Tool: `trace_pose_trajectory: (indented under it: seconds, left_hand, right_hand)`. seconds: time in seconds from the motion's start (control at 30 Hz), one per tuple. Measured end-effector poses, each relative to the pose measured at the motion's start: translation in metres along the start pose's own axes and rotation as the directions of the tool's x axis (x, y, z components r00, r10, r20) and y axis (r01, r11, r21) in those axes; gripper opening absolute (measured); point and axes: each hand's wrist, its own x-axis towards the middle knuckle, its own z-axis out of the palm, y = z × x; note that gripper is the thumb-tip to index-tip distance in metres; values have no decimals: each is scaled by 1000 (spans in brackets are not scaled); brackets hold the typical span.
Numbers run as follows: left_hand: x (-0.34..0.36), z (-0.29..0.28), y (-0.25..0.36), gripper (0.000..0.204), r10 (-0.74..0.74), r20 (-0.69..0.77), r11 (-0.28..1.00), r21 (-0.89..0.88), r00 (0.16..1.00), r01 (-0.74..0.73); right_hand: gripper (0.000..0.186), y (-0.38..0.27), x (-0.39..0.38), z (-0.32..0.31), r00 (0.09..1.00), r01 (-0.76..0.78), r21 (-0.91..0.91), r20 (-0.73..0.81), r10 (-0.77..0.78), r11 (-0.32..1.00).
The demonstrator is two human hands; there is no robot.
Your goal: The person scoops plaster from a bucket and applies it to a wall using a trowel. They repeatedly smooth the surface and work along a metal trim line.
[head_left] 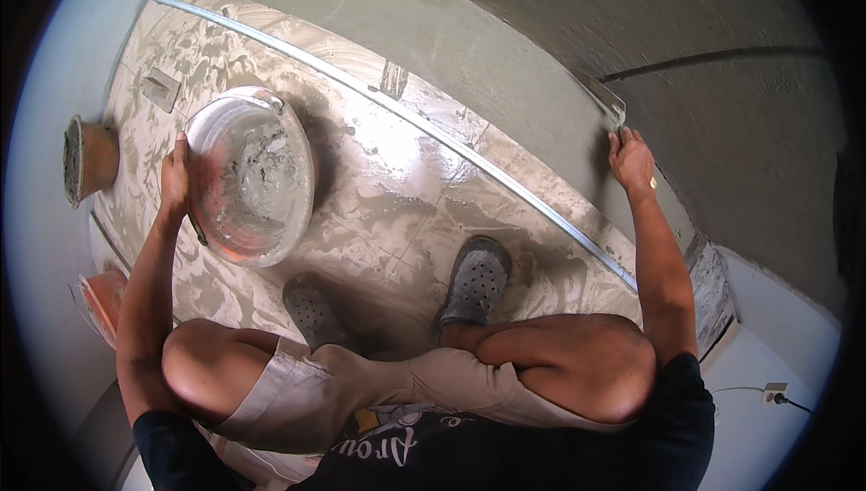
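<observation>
Person squats on a wet, mortar-smeared tiled floor [406, 184]. Left hand [174, 175] clamps the rim of a plastic bucket [253, 175], fingers wrapped over the near-left edge; the bucket sits on the floor just left of the feet and holds grey mortar residue. Right hand [631, 159] is closed on the handle end of a trowel [606, 101], blade pressed flat to the freshly plastered wall [505, 49].

Risks: floor looks slick, so the clogs [476, 279] could slide in this low squat. The bucket, gripped on one side only, could tip if pulled. The trowel edge could gouge the soft plaster if tilted.

Hard to tell: how much mortar is left in the bucket, and the right hand's exact grip on the handle. Items at the left rim are cut off and distorted.
</observation>
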Motion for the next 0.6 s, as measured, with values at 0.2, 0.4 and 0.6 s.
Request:
trace_pose_trajectory:
  seconds: [0.2,0.4,0.6]
  left_hand:
    - [-1,1,1,74,10,-28,1000,11,1000,-9]
    - [-2,0,3,74,5,-17,1000,10,1000,-5]
    - [2,1,-2,77,-21,-8,1000,-21,1000,21]
  right_hand:
    - [30,1,6,-4,1000,-24,-30,17,25,999]
    - [30,-3,-2,-11,994,2,17,-111,0,1000]
    - [29,-10,3,-11,1000,17,-34,0,-17,999]
